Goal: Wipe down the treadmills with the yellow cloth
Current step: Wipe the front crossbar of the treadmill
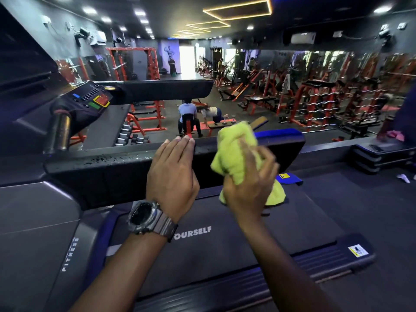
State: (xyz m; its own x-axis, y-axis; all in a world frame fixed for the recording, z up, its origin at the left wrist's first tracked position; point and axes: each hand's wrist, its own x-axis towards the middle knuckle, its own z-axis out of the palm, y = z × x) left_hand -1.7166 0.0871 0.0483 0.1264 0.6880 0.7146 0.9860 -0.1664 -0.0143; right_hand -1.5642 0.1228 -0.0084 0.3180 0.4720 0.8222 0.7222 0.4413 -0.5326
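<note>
- The left hand (172, 174) is laid flat on the near handrail (108, 163) of the treadmill (225, 255); its fingers (180, 146) are held straight and close together, the tips reaching over the rail's top edge, and nothing is held.
- A dark wristwatch (146, 218) is worn on the left wrist.
- The yellow cloth (236, 154) is gripped, bunched, by the right hand (249, 190); the fingers (263, 161) are curled round its middle, though motion blur obscures their exact lie.
- The cloth is held up against the right-hand end of the near handrail, its upper part standing above the rail and a lower corner hanging beneath the hand over the belt.
- Droplets or specks are seen on the top of the rail, to the left of the left hand.
- The treadmill belt (247, 235) lies below both forearms; the lettering "OURSELF" is readable on it.
- The console (90, 97), with green and red buttons, is seen at upper left, and a second handrail (164, 88) extends rightward from it.
- Beyond the rails, red weight machines (315, 97) and two people (198, 115) on the gym floor are visible.
</note>
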